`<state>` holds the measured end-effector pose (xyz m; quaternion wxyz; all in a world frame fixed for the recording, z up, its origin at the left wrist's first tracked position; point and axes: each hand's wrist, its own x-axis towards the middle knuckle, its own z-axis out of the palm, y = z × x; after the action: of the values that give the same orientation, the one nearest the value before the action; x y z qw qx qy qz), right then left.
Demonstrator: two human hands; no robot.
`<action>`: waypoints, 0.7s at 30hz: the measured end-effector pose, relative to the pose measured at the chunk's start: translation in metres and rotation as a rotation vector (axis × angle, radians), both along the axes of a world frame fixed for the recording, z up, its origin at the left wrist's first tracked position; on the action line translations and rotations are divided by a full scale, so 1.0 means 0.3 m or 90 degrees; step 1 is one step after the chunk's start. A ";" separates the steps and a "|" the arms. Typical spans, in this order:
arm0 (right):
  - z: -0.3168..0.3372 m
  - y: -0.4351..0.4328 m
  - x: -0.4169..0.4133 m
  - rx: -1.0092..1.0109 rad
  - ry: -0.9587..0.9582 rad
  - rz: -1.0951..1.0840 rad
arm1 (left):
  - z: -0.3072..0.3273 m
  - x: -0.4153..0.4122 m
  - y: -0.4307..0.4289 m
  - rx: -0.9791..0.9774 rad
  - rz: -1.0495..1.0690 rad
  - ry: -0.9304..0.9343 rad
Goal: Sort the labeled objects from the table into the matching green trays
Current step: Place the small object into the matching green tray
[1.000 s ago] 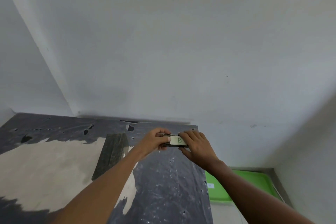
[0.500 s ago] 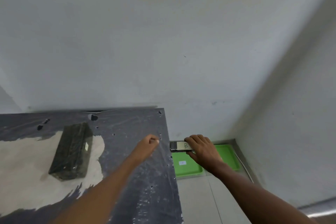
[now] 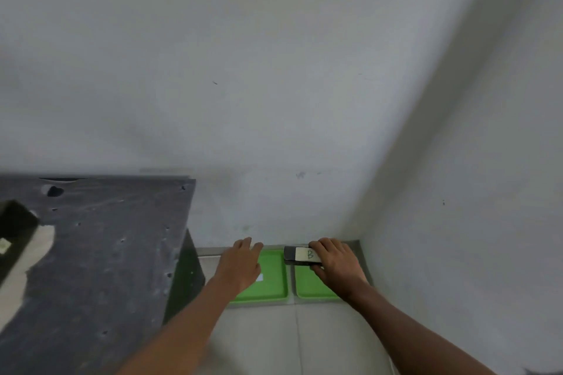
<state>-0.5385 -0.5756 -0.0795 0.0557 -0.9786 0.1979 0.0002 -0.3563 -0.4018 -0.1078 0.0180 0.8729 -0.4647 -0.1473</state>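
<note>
1. Head view, right side: the right hand [image 3: 335, 265] has its fingers clamped on a small dark block [image 3: 300, 256] with a pale label reading "B". It is held in the air above the far end of the right green tray [image 3: 310, 286], which lies on the floor by the wall corner.
2. Head view, middle: the left hand [image 3: 242, 265] holds nothing, fingers loosely spread, above the left green tray [image 3: 274, 280]. A small white tag shows in that tray; its letter is too small to read.
3. Head view, left: a dark box [image 3: 15, 234] with a small label waits on the table [image 3: 106, 253].
4. Progress, as I judge it: both trays look empty, the block is not yet set down, and the box is left to sort.
</note>
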 end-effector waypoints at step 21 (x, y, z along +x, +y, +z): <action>-0.900 -0.570 -0.213 0.069 0.091 -0.027 | -0.859 -0.292 -0.553 0.043 0.000 0.046</action>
<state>-0.6025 -0.7466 -0.3495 0.0944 -0.9673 0.2217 0.0795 -0.4439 -0.5677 -0.3657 0.0050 0.8671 -0.4587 -0.1942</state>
